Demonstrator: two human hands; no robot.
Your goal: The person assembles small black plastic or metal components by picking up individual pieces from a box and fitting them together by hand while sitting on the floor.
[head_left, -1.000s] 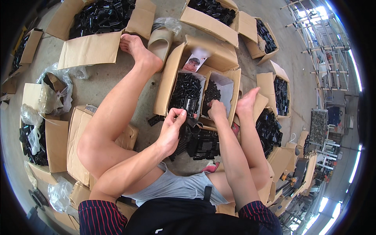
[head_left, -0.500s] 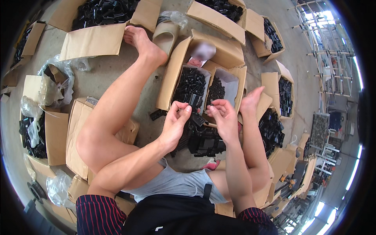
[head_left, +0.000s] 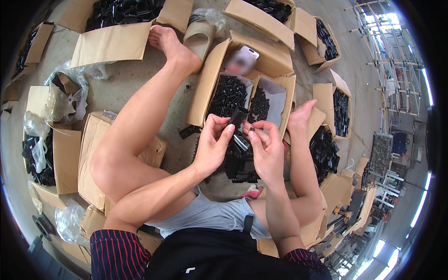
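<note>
Between thumb and fingers, my left hand [head_left: 212, 145] grips a black plastic tube-shaped part [head_left: 240, 115], its hollow end tilted up. My right hand [head_left: 267, 148] is close beside it, pinching a small black plastic piece [head_left: 252, 129] in its fingertips; the two parts are apart. Just beyond my hands stands an open cardboard box [head_left: 201, 100] with two grey bins inside. The left bin holds a heap of black parts [head_left: 228, 95]; the right bin [head_left: 276, 93] holds tiny black pieces [head_left: 258, 106]. More black parts [head_left: 242, 170] lie below my hands, partly hidden by them.
A phone [head_left: 249, 52] leans inside the box's far end. My bare legs flank the box, with a beige slipper [head_left: 199, 39] by my left foot. Around lie other cartons of black parts [head_left: 123, 14], plastic bags [head_left: 70, 226] and a closed carton [head_left: 93, 163]. Metal racks [head_left: 387, 56] stand right.
My left hand has turned the black tube-shaped part, so its hollow end now points up. My right hand has shifted slightly down, and the small piece now shows at its fingertips.
</note>
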